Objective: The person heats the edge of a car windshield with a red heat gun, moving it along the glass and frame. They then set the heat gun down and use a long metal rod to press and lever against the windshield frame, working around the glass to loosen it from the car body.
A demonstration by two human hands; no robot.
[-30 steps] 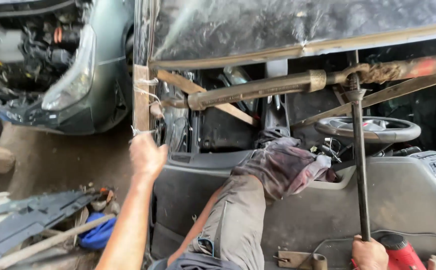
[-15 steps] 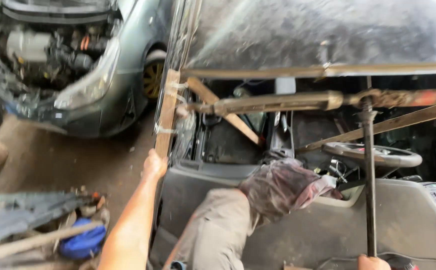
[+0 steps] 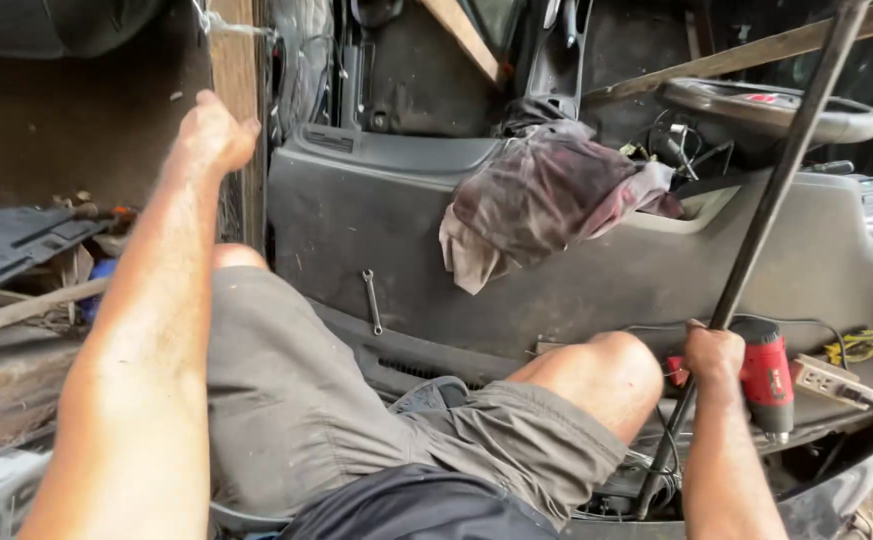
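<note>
In the head view the left hand [image 3: 215, 130], at eleven o'clock, presses against the upright wooden post [image 3: 237, 100], its fingers curled and hidden, so how far it grips cannot be told. The right hand [image 3: 714, 352], at four o'clock, is closed round the long dark metal rod [image 3: 777, 190], which slants up to one o'clock. A red power tool [image 3: 769, 372] lies just beside that hand on the grey dashboard panel [image 3: 597, 290], with a crumpled rag [image 3: 542, 195] at twelve o'clock and a small wrench [image 3: 373, 300] at nine.
</note>
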